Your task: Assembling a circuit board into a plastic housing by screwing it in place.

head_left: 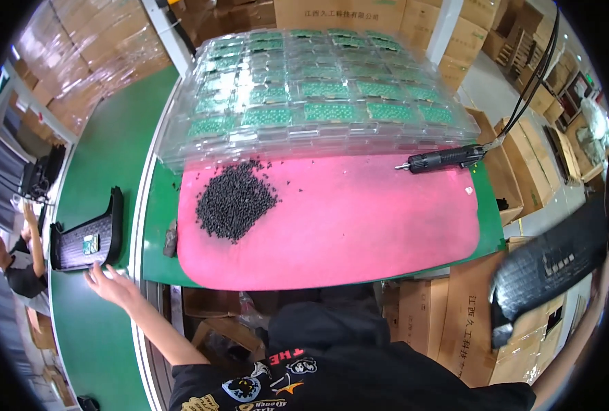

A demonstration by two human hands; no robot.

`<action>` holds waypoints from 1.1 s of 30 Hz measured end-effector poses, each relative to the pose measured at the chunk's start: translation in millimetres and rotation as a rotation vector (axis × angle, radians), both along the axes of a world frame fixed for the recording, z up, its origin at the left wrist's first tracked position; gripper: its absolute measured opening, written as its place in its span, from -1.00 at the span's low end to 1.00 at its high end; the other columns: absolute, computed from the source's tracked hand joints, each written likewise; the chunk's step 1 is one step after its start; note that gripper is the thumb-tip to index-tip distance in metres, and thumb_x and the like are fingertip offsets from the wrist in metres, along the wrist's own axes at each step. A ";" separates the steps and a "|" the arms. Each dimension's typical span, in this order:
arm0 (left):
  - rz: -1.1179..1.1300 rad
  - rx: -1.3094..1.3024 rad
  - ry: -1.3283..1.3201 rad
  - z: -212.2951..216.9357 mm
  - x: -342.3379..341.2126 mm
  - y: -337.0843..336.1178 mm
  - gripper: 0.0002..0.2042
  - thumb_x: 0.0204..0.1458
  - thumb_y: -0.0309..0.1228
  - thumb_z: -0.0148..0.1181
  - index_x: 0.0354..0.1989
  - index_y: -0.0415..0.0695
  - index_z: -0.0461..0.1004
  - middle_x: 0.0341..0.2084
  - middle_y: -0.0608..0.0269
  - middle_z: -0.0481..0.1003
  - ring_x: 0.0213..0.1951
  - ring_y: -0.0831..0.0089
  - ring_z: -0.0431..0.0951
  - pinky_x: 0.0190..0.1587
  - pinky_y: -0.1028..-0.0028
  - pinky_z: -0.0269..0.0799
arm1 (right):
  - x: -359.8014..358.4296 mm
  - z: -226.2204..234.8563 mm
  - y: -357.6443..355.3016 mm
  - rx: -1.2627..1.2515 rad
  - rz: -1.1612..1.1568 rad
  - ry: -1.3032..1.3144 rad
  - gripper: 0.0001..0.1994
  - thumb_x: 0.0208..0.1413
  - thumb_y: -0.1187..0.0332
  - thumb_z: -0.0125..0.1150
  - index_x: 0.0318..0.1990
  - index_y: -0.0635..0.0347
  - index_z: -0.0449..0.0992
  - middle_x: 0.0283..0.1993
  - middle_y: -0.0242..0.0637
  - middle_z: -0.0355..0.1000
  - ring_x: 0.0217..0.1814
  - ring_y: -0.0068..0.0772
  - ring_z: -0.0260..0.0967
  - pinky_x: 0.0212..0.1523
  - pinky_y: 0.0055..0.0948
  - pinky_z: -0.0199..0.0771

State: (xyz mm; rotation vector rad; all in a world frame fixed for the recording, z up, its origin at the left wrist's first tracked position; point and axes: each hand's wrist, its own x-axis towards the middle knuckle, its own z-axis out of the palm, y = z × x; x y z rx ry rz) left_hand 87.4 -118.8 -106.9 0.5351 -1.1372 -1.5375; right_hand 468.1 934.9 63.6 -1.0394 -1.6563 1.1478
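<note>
My left hand (115,286) is open, palm up and fingers spread, at the near end of a black plastic housing (106,231) on the green surface to the left. A small green circuit board (91,244) lies inside that housing. Whether my fingertips touch its edge I cannot tell. At the far right, my right hand (607,268) holds up a second black plastic housing (547,267), tilted beside the table. Its fingers are mostly hidden at the picture's dark rim.
On a pink mat (345,226) lies a heap of small black screws (234,202). An electric screwdriver (445,159) with cables rests at the mat's right. Clear trays of green circuit boards (328,111) are stacked behind. Cardboard boxes (472,322) stand around; another person (18,264) is at far left.
</note>
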 end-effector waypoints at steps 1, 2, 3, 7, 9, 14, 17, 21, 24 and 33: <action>-0.010 -0.183 -0.009 -9.5 2.5 0.6 -0.34 0.17 -0.50 0.12 0.42 -0.23 0.00 0.40 -0.03 0.08 0.37 0.08 0.11 0.31 0.09 0.18 | -38.8 2.4 -49.9 -0.031 0.103 0.055 -0.48 0.29 0.03 0.10 0.27 0.15 0.36 0.31 -0.30 0.28 0.32 -0.40 0.24 0.26 -0.38 0.29; -0.153 -0.212 -0.010 -6.4 -1.1 22.6 -0.39 0.18 -0.51 0.08 0.41 -0.25 0.04 0.37 -0.03 0.15 0.36 0.12 0.14 0.33 0.14 0.15 | -71.2 4.8 -101.0 -0.053 0.201 0.105 -0.56 0.26 0.12 0.18 0.21 0.12 0.41 0.21 -0.35 0.35 0.20 -0.49 0.34 0.14 -0.40 0.41; -0.294 -0.246 -0.001 5.0 -5.4 55.1 -0.43 0.19 -0.52 0.03 0.39 -0.27 0.08 0.34 -0.03 0.21 0.35 0.17 0.17 0.35 0.19 0.12 | -96.3 -7.2 -141.4 -0.091 0.207 0.020 -0.62 0.25 0.16 0.20 0.11 0.15 0.45 0.08 -0.38 0.44 0.02 -0.56 0.44 -0.12 -0.49 0.56; -1.004 -0.567 -0.280 36.6 -18.4 159.1 -0.63 0.13 -0.53 0.10 0.15 -0.20 0.44 0.09 0.06 0.46 0.09 0.32 0.46 0.15 0.29 0.37 | -159.5 -82.9 -298.3 -0.338 0.393 0.121 -0.79 0.27 0.28 0.17 -0.02 0.14 0.46 -0.21 -0.43 0.46 -0.32 -0.61 0.48 -0.27 -0.38 0.79; -1.223 -1.064 -0.209 59.4 -25.8 213.5 -0.60 0.07 -0.49 0.19 0.13 -0.21 0.43 0.00 0.07 0.50 0.08 0.28 0.47 0.10 0.36 0.41 | -194.6 -91.6 -368.6 -0.441 0.440 0.056 -0.82 0.28 0.30 0.18 -0.06 0.15 0.50 -0.25 -0.44 0.50 -0.30 -0.60 0.50 -0.34 -0.42 0.77; -1.298 -1.627 -0.132 63.9 -57.4 286.3 -0.50 0.06 -0.31 0.28 0.17 -0.20 0.35 0.02 0.04 0.43 0.12 0.09 0.41 0.13 0.21 0.39 | -224.6 -121.9 -417.0 -0.621 0.576 -0.237 -0.68 0.28 0.11 0.19 -0.10 0.21 0.42 -0.27 -0.24 0.57 -0.28 -0.44 0.60 -0.47 -0.40 0.72; -1.337 -1.756 -0.197 49.6 -79.0 303.3 -0.57 0.04 -0.27 0.30 0.06 -0.19 0.41 -0.05 0.03 0.47 0.07 0.08 0.47 0.04 0.16 0.45 | -217.7 -138.7 -411.5 -0.654 0.704 -0.436 -0.63 0.29 0.06 0.16 -0.23 0.25 0.35 -0.51 -0.20 0.49 -0.60 -0.36 0.51 -0.63 -0.39 0.61; -1.393 -1.881 -0.269 32.2 -98.1 308.2 -0.76 0.06 -0.28 0.27 -0.26 -0.21 0.47 -0.27 0.09 0.54 -0.19 0.00 0.58 -0.18 0.11 0.51 | -232.1 -122.4 -422.2 -0.518 0.999 -0.726 -0.85 0.33 0.39 0.06 -0.31 0.23 0.39 -0.56 -0.25 0.48 -0.62 -0.43 0.48 -0.64 -0.50 0.51; -1.374 -1.785 -0.118 23.9 -95.2 301.1 -0.76 0.07 -0.27 0.25 -0.31 -0.20 0.44 -0.32 0.12 0.52 -0.19 0.04 0.59 -0.25 0.12 0.52 | -269.1 -99.2 -448.5 -0.193 1.180 -0.524 -0.92 0.30 0.48 0.06 -0.28 0.24 0.39 -0.56 -0.32 0.45 -0.58 -0.56 0.43 -0.58 -0.61 0.39; -1.214 -1.709 0.053 7.9 -100.2 279.8 -0.84 -0.04 -0.34 0.27 -0.42 -0.16 0.48 -0.45 0.19 0.53 -0.28 0.16 0.62 -0.37 0.22 0.54 | -489.4 -68.8 -581.6 0.872 1.416 -0.047 -0.96 0.20 0.54 0.14 -0.23 0.32 0.46 -0.46 -0.34 0.44 -0.47 -0.65 0.41 -0.42 -0.61 0.40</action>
